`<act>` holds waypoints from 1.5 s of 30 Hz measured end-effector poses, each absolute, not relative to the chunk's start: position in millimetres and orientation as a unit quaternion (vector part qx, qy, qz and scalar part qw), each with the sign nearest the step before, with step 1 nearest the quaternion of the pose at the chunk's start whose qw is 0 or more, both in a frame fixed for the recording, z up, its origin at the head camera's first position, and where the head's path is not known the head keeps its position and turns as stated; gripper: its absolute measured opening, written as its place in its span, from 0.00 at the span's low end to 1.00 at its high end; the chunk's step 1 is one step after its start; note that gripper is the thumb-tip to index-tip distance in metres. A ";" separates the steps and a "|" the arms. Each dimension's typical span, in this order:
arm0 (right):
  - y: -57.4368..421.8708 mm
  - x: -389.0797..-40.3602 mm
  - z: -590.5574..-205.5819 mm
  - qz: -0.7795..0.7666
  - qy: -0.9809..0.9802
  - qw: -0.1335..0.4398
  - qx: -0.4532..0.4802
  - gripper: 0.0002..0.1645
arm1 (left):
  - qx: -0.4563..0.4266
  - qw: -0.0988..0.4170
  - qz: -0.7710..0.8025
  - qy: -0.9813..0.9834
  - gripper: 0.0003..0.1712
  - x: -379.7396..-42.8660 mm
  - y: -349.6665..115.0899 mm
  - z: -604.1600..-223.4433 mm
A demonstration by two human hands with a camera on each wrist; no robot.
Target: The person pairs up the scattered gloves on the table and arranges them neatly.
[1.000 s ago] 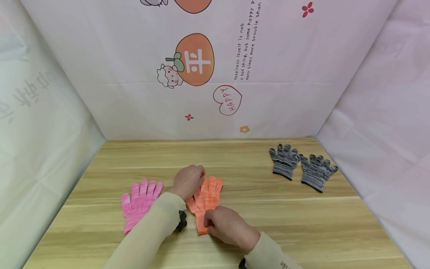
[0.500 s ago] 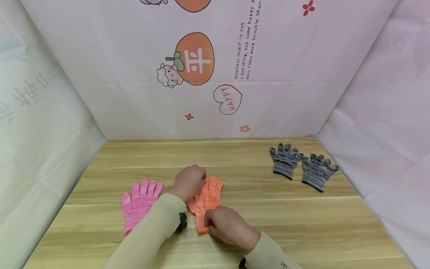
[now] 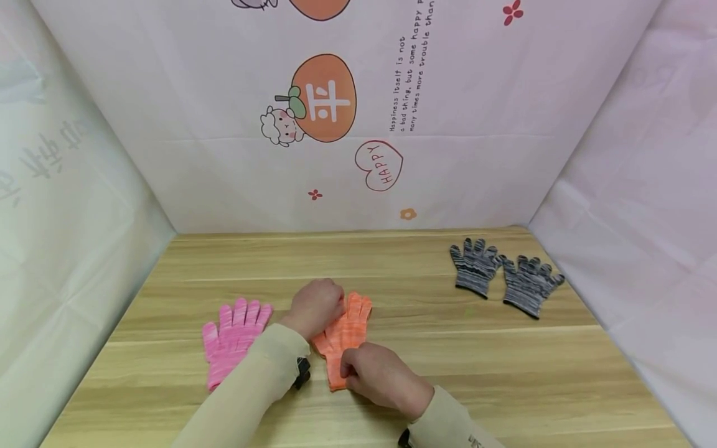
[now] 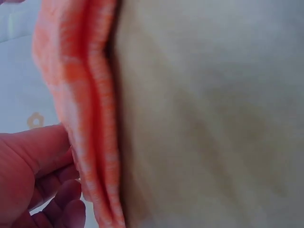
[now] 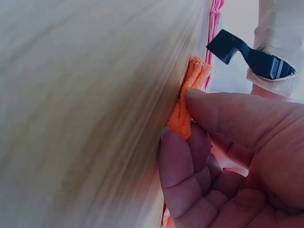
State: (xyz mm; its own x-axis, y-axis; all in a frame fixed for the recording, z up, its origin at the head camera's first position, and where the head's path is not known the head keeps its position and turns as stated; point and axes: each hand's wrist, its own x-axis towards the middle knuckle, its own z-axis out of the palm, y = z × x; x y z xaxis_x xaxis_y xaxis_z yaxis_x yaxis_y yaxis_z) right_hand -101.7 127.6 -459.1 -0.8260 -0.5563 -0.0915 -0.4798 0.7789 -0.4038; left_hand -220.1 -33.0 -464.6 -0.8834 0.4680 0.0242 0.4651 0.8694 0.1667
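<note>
Left hand — grips orange glove at finger end | right hand — pinches its cuff

Clock directions run from the middle of the head view. A wood-grain tabletop spreads across 6 o'clock. At 8 o'clock lies a pink knitted glove, fingers toward 12, partly hidden. Between 3 and 4 o'clock, two mottled grey gloves with dark cuff edges lie side by side. A white backdrop rises behind, at 12. On it, an orange fruit drawing sits between 11 and 12, a cartoon sheep at its lower edge; a red heart outline reading "HAPPY" lies between 12 and 1. Pale sheets stand at 9 and 3.
</note>
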 end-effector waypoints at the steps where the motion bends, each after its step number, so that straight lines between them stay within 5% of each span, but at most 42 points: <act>1: 127.5 -101.7 -458.9 -0.185 0.937 0.104 -0.276 0.07 | 0.242 0.007 0.081 0.967 0.11 -219.4 -33.0 -464.7; 20: 125.2 -102.3 -457.7 -0.180 0.938 0.113 -0.274 0.07 | 0.277 0.021 0.042 0.960 0.16 -210.0 -33.8 -466.3; 26: 125.0 -102.4 -457.6 -0.179 0.938 0.117 -0.274 0.07 | 0.264 0.013 0.105 0.959 0.09 -202.6 -39.2 -460.8; 30: 125.8 -102.0 -456.7 -0.181 0.937 0.117 -0.275 0.07 | 0.260 -0.008 0.133 0.956 0.14 -186.8 -44.2 -451.9; 34: 126.0 -102.0 -456.7 -0.186 0.936 0.117 -0.276 0.07 | 0.274 -0.018 0.137 0.952 0.04 -165.3 -48.6 -446.5; 45: 125.4 -101.7 -457.7 -0.204 0.934 0.108 -0.274 0.11 | 0.316 -0.024 0.195 0.928 0.03 -110.1 -49.1 -454.3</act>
State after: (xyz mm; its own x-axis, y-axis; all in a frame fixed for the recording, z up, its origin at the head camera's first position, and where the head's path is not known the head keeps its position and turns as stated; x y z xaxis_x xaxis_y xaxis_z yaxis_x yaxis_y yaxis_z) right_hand -101.7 125.4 -457.7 -0.8268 -0.5551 -0.0908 -0.4667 0.7672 -0.4400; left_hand -110.1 -49.1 -454.3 -0.7991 0.5774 0.1675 0.5960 0.7241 0.3472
